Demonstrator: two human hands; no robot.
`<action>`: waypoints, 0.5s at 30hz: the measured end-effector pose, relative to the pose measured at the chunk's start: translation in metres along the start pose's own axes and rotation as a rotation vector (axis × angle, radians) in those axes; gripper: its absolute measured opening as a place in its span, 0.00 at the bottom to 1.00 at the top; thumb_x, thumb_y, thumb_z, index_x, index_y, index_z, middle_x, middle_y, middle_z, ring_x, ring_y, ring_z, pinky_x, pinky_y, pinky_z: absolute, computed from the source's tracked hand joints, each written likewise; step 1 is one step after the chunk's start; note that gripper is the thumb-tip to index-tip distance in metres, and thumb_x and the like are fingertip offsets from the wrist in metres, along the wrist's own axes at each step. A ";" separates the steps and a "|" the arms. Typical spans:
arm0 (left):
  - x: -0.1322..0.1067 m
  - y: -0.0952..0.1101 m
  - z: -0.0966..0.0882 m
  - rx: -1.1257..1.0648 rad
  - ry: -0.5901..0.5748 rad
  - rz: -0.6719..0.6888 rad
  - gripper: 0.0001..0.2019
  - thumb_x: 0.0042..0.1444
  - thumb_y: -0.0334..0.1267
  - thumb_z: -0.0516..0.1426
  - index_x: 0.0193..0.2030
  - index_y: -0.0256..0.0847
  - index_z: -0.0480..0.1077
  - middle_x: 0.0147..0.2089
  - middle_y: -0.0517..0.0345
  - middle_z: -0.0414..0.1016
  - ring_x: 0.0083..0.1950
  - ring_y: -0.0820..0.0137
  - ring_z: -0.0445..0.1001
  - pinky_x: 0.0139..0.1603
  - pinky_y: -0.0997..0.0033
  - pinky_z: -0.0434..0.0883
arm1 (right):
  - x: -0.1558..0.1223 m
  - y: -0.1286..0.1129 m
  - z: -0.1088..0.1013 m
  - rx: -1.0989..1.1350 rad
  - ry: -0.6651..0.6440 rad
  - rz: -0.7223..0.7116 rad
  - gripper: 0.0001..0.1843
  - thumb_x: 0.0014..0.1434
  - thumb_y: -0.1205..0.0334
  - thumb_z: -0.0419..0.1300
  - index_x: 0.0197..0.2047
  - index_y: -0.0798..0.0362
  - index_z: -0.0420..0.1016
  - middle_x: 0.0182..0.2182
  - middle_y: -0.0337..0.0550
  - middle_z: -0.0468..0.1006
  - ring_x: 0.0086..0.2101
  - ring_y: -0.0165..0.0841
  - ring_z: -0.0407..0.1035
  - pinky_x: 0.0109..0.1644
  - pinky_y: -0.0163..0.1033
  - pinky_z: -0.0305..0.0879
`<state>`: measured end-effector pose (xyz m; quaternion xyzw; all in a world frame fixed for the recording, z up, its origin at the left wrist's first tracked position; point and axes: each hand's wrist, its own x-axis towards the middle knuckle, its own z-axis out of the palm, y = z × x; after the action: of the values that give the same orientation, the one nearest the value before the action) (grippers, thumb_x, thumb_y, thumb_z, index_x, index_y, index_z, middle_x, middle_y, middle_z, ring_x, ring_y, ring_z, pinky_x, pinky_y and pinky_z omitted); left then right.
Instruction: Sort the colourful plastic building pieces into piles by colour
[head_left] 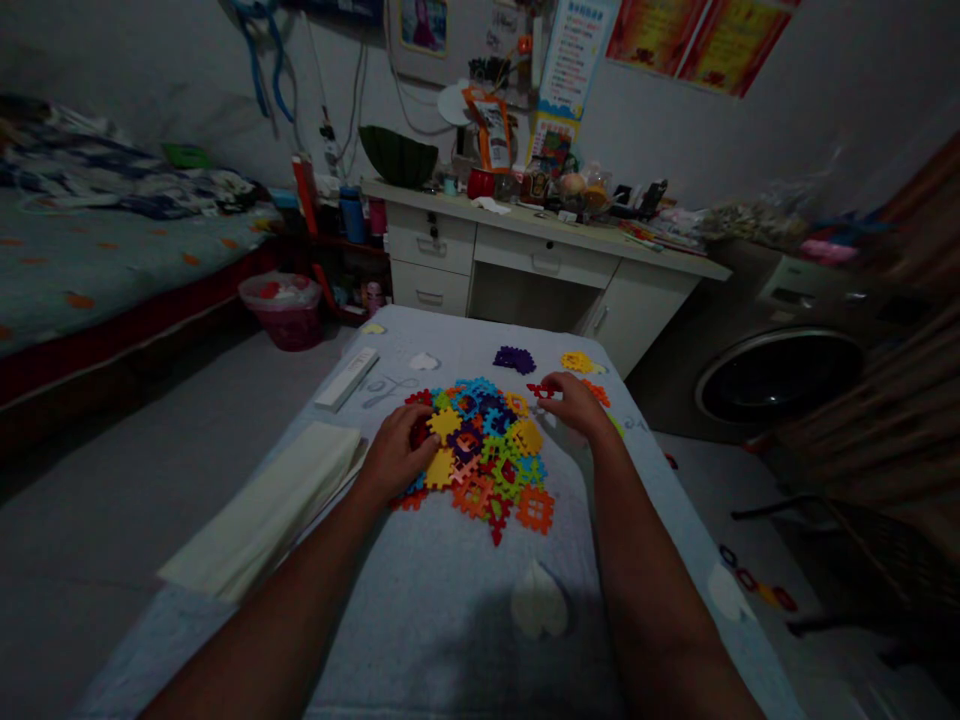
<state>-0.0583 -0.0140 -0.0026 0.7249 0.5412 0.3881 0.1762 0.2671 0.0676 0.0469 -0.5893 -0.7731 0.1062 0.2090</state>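
A heap of colourful plastic interlocking pieces (480,450) lies in the middle of the cloth-covered table. My left hand (397,452) rests against the heap's left side, thumb and fingers apart, touching red and yellow pieces. At the heap's upper right, my right hand (576,402) pinches a small red interlocking piece (538,390) between thumb and fingers. Beyond the heap sit a purple group (514,359) and a yellow group (576,362) of pieces. Orange pieces (598,392) lie just past my right hand, and green ones (616,425) are partly hidden by it.
Folded cream cloth (262,510) and a long white box (348,378) lie along the table's left side. Behind stands a cluttered white desk (547,250); a washing machine (787,340) is at the right. A lidded bin (283,310) and several linked rings (757,582) are on the floor.
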 end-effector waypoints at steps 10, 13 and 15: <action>0.000 0.001 -0.001 0.008 0.004 -0.002 0.18 0.55 0.46 0.55 0.51 0.42 0.69 0.51 0.50 0.72 0.53 0.58 0.71 0.57 0.54 0.68 | -0.002 -0.025 0.014 0.052 -0.118 0.109 0.11 0.56 0.62 0.65 0.44 0.54 0.75 0.44 0.47 0.77 0.40 0.33 0.72 0.41 0.34 0.64; 0.000 0.001 -0.001 0.010 0.000 -0.007 0.18 0.55 0.46 0.55 0.51 0.42 0.69 0.52 0.49 0.72 0.54 0.58 0.71 0.57 0.54 0.69 | -0.006 -0.027 0.003 0.047 -0.222 0.050 0.06 0.54 0.63 0.66 0.37 0.53 0.75 0.38 0.43 0.77 0.37 0.32 0.71 0.39 0.33 0.63; 0.000 0.000 -0.001 0.008 -0.003 -0.008 0.18 0.55 0.46 0.55 0.51 0.43 0.69 0.52 0.49 0.72 0.54 0.57 0.71 0.57 0.54 0.69 | -0.010 -0.031 -0.003 0.065 -0.319 0.038 0.09 0.51 0.65 0.67 0.37 0.52 0.75 0.36 0.40 0.77 0.35 0.32 0.70 0.37 0.33 0.63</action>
<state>-0.0587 -0.0137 -0.0020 0.7239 0.5455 0.3842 0.1754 0.2443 0.0488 0.0606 -0.5725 -0.7814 0.2271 0.1006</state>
